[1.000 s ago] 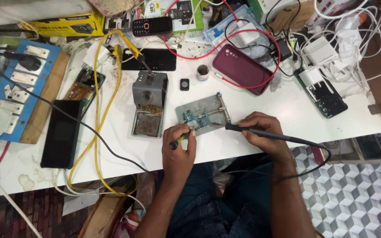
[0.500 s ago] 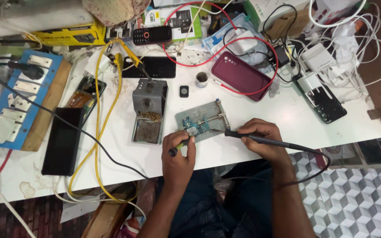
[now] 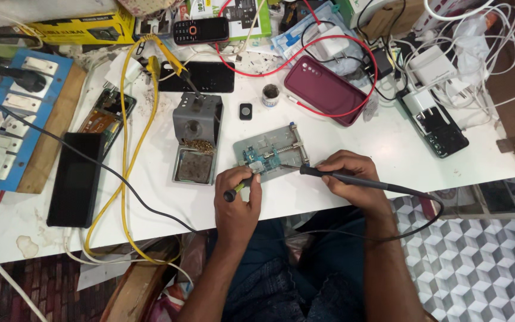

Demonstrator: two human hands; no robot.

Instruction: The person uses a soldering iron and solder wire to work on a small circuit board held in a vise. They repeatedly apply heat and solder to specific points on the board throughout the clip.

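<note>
- At the front edge of the white worktop [image 3: 341, 197], near its middle, a small blue circuit board [image 3: 261, 162] sits clamped in a grey metal holder [image 3: 272, 154].
- The left hand [image 3: 236, 200] has its fingers closed round a thin tool with a black handle end [image 3: 231, 194]; the tip rests at the board's left end. Whether it is tweezers or a probe cannot be told.
- The right hand [image 3: 350, 179] grips a black soldering iron [image 3: 353, 179] like a pen, the tip pointing left at the holder's front edge, just beside the board.
- Change over the last second: both hands sit at the same places on the board and holder, and the iron keeps its angle. Judgement: the work is a steady, fine operation on the board, with nothing lifted off or set down.
- Just left of the holder stands a grey iron stand [image 3: 196, 140] with brass wool and a sponge tray.
- Behind the holder lie a small flux pot [image 3: 270, 94], a small dark square part [image 3: 245, 111] and a maroon phone [image 3: 328, 90] ringed by a red wire [image 3: 353, 45].
- Toward the left edge: an opened phone [image 3: 107, 114], a black phone [image 3: 77, 179], a blue switchboard [image 3: 13, 113], a yellow cable [image 3: 125, 161].
- The iron's cord [image 3: 424, 209] loops off the front edge over the lap; judgement: it could drag on the right wrist.
</note>
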